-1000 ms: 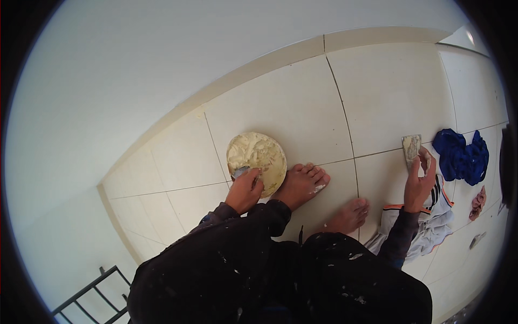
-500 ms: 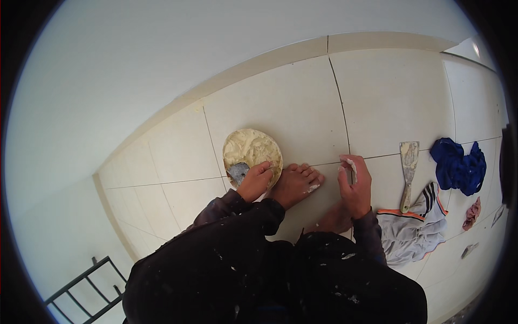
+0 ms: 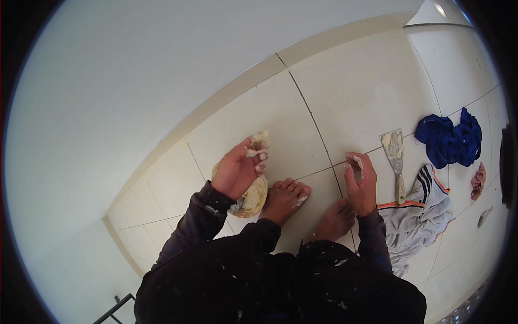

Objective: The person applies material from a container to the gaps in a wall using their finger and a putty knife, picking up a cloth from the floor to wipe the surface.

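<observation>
My left hand [image 3: 237, 170] is raised above a round tub of cream putty [image 3: 252, 201], hiding part of it. A dab of putty [image 3: 260, 135] sits at its curled fingertips, and more is smeared along the fingers. Inside the tub's near-left side a grey blade-like piece [image 3: 236, 206] shows in part. To the right, my right hand [image 3: 361, 182] hovers over the floor by my feet. Its thumb and forefinger curve with a gap between them, and white putty coats the forefinger's inner side.
A putty knife [image 3: 396, 162] lies right of my right hand, its handle by a grey shirt [image 3: 418, 229]. Farther right are a blue cloth [image 3: 449, 139], a pinkish rag [image 3: 478, 181] and a small tool [image 3: 485, 216]. A white wall [image 3: 178, 59] with skirting [image 3: 243, 86] borders the tiles.
My left hand has risen out of the tub with putty on its fingers. My right hand keeps much the same pose. The view has turned, shifting the floor things.
</observation>
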Motion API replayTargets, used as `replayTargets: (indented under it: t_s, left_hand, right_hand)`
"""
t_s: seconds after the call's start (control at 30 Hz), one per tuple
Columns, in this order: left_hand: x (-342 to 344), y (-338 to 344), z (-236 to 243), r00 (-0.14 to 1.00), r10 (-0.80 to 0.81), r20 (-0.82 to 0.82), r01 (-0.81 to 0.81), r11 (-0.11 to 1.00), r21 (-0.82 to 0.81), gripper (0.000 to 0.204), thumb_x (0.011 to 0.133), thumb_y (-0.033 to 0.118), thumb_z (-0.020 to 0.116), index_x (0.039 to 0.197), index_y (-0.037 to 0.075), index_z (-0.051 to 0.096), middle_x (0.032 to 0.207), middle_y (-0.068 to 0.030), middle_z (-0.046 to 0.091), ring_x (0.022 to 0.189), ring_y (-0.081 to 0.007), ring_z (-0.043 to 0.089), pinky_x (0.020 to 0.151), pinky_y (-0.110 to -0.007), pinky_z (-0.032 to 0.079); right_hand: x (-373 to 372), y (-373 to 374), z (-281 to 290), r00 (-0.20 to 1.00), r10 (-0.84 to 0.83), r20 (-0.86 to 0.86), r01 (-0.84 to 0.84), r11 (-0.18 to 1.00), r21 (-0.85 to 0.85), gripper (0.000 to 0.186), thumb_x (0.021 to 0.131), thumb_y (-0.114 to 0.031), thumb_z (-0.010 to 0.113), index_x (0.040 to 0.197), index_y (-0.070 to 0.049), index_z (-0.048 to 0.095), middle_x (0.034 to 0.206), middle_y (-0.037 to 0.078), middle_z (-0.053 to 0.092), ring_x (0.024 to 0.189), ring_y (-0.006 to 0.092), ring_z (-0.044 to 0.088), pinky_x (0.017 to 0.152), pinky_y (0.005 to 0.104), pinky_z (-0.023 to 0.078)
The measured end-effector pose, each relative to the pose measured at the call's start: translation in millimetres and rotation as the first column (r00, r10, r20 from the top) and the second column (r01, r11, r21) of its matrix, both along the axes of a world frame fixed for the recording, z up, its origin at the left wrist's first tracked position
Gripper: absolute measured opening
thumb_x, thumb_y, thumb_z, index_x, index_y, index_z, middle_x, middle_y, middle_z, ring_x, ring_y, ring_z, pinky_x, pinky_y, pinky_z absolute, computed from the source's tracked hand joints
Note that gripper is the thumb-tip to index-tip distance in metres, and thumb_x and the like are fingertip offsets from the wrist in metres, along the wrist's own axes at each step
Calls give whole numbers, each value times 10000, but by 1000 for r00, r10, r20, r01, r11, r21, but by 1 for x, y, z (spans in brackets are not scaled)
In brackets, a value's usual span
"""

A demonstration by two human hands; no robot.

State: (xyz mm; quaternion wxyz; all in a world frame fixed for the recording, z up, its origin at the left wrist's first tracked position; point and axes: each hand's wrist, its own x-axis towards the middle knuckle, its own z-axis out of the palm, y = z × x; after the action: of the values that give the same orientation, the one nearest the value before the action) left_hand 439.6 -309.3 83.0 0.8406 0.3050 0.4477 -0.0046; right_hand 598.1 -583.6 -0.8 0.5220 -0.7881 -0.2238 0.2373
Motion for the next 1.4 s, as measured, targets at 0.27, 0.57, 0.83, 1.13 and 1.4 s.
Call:
replayTargets:
  t_s: [0.27,0.57,0.83,1.13,1.4]
  left_hand:
    - [134,43,-77,940,247,237,-169,937,-305,189,898,66,452,1054,21,547,1075,-94,592,813,-186,524,746,-349,462]
    - [162,39,-94,912,390,128,-357,907,-222,146,883,60,443,994,8,522,926,-89,556,753,-196,493,737,-348,448]
    - [161,48,-96,870,456,186,-358,845,-397,201,854,58,478,1030,-24,530,874,-95,530,748,-219,476,795,-370,430]
    - [155,40,-60,780,541,315,-334,786,-520,175,838,22,470,996,-14,539,888,-101,533,781,-222,486,824,-379,422]
    - [140,27,-33,774,556,304,-368,785,-498,173,861,40,471,1003,5,564,890,-78,558,789,-203,501,805,-359,428]
  right_hand:
    - [-1,1,9,994,-58,-89,56,998,-25,260,926,-21,600,1180,15,642,1098,159,649,974,279,673,894,360,537]
    - [0,-5,8,986,-125,-107,121,992,-42,265,919,-23,603,1179,14,641,1070,158,640,966,283,663,893,365,528]
    - [1,-2,11,986,-117,-122,110,992,-68,254,919,-25,603,1168,8,642,1058,156,640,965,285,659,889,364,525]
    - [1,-2,10,985,-118,-125,109,991,-75,253,924,-38,601,1169,8,641,1067,163,641,977,297,659,898,366,520]
    - [0,-5,8,985,-140,-99,133,989,-71,233,930,-18,604,1159,5,643,1035,121,643,945,224,645,878,327,509]
